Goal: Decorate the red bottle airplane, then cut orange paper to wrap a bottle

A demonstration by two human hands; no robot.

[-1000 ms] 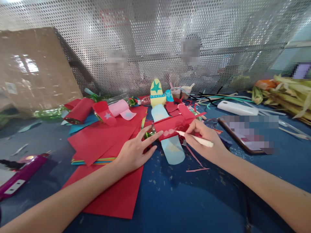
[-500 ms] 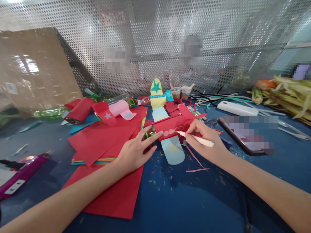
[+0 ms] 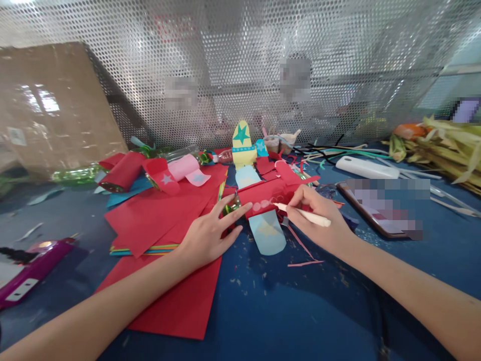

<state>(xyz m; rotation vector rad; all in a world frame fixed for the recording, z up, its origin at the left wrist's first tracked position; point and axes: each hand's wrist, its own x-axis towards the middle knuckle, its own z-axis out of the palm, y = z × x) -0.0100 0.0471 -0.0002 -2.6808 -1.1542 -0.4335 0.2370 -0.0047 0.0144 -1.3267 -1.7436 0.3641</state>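
Red tube (image 3: pixel 259 194) between left hand (image 3: pixel 208 234), spread loosely against its left end, and right hand (image 3: pixel 335 231), pinching a pen (image 3: pixel 310 216) at its front! Two ovals (image 3: pixel 256 206) there look filled; outlines (image 3: pixel 278 197) beside them seem unfilled.

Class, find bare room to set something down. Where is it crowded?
Mostly bare: the blue table between the red sheets and right forearm, and between the red sheets and purple device. Crowded: around the red model, amid scraps.

Smooth, matt paper, those red sheets (image 3: pixel 176 303); plastic, that white pen (image 3: pixel 315 218)! And the screen (image 3: pixel 233 55) gleams, perforated metal.
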